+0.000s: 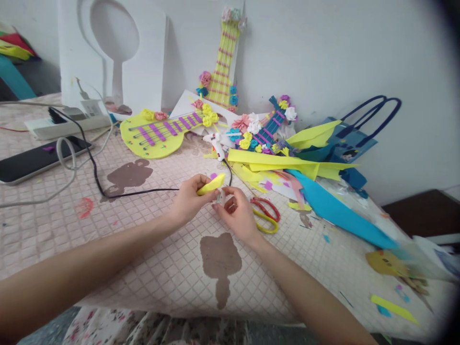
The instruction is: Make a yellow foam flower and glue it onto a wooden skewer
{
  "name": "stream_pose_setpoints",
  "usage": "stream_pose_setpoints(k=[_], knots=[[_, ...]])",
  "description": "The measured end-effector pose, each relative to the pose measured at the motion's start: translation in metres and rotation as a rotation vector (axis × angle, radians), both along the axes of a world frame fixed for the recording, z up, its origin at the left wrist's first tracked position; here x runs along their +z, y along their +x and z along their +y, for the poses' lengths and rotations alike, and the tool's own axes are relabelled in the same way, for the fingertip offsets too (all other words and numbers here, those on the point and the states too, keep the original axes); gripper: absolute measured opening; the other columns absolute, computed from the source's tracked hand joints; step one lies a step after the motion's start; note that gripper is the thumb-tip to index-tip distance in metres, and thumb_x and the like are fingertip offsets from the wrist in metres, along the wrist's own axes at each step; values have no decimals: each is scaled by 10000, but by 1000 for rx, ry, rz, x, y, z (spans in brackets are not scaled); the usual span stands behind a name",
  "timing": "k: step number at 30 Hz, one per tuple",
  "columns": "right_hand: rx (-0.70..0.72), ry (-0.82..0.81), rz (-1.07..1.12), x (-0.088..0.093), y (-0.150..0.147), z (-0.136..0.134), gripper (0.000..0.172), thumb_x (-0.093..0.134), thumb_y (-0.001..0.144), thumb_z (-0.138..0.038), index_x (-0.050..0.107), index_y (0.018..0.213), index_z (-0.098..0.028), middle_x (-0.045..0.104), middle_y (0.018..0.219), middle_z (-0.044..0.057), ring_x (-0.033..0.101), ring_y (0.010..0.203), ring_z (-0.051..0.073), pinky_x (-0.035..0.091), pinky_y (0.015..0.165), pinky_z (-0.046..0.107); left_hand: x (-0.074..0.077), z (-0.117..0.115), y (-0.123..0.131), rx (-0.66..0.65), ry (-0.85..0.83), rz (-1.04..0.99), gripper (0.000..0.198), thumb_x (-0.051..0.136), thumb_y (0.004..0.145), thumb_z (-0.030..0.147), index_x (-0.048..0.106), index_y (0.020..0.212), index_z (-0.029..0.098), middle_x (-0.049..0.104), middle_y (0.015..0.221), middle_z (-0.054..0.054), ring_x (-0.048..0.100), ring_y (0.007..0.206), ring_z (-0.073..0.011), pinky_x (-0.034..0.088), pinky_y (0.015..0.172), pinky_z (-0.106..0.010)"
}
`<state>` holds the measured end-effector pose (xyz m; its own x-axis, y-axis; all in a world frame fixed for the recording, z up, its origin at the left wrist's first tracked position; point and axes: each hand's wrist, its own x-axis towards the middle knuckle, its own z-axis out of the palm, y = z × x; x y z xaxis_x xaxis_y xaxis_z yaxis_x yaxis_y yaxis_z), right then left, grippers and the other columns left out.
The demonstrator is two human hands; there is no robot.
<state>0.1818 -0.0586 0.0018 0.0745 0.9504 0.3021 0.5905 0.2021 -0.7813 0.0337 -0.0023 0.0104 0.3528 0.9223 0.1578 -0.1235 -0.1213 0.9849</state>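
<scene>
Left hand (189, 199): here it is, pinching a yellow strip (212, 185), tip angled far and right!
Right hand (240, 214): close alongside, fingertips on a small pale piece (221, 197), too small to make out.
Scissors (272, 229): just right of that hand, red and yellow handles showing.
Glue gun (217, 146): white, farther off, black cord (229, 171) running near.
Yellow guitar (166, 149): far left of the glue gun, purple bars across.
Phone (39, 160): left side, dark screen up.

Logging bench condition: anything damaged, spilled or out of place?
Yes, the tablecloth looks damaged. A front-centre brown patch and a left-hand brown patch interrupt its grid pattern, possibly where the surface peeled. A red mark at left also breaks the pattern.
</scene>
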Motion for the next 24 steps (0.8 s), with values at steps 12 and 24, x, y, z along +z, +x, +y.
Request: stream_pose_setpoints(k=[12,24], knots=[[-76,170,-93,-5,3,5,378,657,721,-302,509,1057,-212,534,992,45,510,587,91,475,572,267,-10,-1,5,142,75,39,183,659,670,203,513,774,164,588,702,18,617,659,-133,466,589,-227],[-70,249,-108,-8,4,7,386,666,726,-283,526,1081,-223,520,995,44,487,591,91,480,572,260,-9,-3,10,137,78,32,150,613,636,130,526,755,155,576,731,23,560,650,-99,445,608,-212]])
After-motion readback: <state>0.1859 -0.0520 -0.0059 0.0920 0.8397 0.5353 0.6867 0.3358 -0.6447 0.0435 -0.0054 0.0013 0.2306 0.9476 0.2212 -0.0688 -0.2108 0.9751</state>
